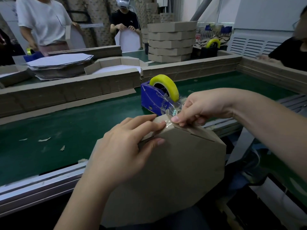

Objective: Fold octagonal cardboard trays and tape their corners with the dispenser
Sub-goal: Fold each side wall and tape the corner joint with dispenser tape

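Head view looks down on a brown cardboard tray (174, 171), propped with its underside toward the camera against the near edge of the green bench (66, 122). Its top corner is raised right up to the blue dispenser (154, 98). That placement makes sense: with the corner just beside the cutter, the tape needs only a short pull.

The left hand (126, 146) grips the folded corner, fingers laid over the top wall and thumb pressed on the face below. This clamps the flaps together so the seam cannot spring apart while it is taped. The right hand (204, 107) pinches a clear strip of tape (171, 112) between thumb and forefinger. The strip runs from the yellow roll (167, 82) over the dispenser's front and down onto the corner. Its free end appears to be stuck down under the left fingertips, though glare on the film makes that hard to confirm.

My reading is that this corner is mid-taping and the strip is not yet torn from the cutter. The next move likely calls for a snap against the blade, then smoothing the tape over the edge. One risk is the tape wrinkling or sticking to itself.

Across the bench stand a stack of finished trays (171, 42) and a pile of flat blanks (59, 63).
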The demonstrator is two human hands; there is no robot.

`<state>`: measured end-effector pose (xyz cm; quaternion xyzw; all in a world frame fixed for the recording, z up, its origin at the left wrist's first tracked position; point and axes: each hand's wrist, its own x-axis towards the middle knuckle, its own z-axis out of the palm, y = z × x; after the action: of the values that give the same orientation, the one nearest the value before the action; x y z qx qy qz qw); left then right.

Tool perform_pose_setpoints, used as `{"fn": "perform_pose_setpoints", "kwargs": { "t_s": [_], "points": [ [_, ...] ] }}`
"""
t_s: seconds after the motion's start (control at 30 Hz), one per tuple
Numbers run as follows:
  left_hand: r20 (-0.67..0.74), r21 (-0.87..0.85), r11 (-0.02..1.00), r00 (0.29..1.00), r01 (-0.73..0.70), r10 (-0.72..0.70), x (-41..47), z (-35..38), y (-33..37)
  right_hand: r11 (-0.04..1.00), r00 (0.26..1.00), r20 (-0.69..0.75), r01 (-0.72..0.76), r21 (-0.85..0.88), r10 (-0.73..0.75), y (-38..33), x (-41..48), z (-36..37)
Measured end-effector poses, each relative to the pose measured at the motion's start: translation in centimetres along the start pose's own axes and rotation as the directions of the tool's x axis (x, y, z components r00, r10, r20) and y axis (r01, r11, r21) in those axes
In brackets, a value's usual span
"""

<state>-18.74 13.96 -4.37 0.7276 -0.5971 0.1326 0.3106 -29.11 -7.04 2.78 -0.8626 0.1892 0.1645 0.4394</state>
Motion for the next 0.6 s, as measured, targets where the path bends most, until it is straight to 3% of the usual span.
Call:
{"fn": "perform_pose_setpoints", "kwargs": {
  "t_s": [0.1, 0.2, 0.3, 0.37, 0.43, 0.5, 0.6],
  "points": [
    [0.002, -0.008, 1.0, 1.0, -0.011, 0.011, 0.1, 0.1, 0.2, 0.999, 0.999, -0.014, -0.03, -0.03, 0.03, 0.6, 0.1, -0.2],
    [0.003, -0.038, 0.999, 1.0, 0.007, -0.007, 0.1, 0.0, 0.2, 0.966, 0.99, -0.085, -0.127, -0.226, 0.111, 1.3, 0.5, -0.4],
    [-0.003, -0.054, 0.998, 1.0, -0.011, 0.011, 0.2, 0.0, 0.2, 0.942, 0.983, -0.133, -0.161, -0.294, 0.126, 2.2, 0.2, -1.2],
    [-0.01, -0.106, 0.994, 1.0, -0.004, 0.003, 0.2, 0.0, 0.3, 0.968, 0.948, -0.315, -0.121, -0.22, 0.047, 3.3, 0.5, -2.5],
    [-0.018, -0.153, 0.988, 1.0, 0.002, -0.005, 0.2, 0.1, 0.3, 0.999, 0.799, -0.601, -0.011, -0.041, -0.016, 4.9, 1.7, -3.7],
    [-0.029, -0.167, 0.986, 1.0, -0.001, -0.004, 0.2, 0.1, 0.4, 1.0, 0.693, -0.721, 0.029, 0.008, -0.014, 6.2, 3.3, -4.1],
    [-0.04, -0.156, 0.988, 0.999, -0.013, 0.006, 0.1, 0.1, 0.7, 0.997, 0.769, -0.635, -0.051, 0.059, 0.077, 7.3, 4.9, -3.9]
  ]
}}
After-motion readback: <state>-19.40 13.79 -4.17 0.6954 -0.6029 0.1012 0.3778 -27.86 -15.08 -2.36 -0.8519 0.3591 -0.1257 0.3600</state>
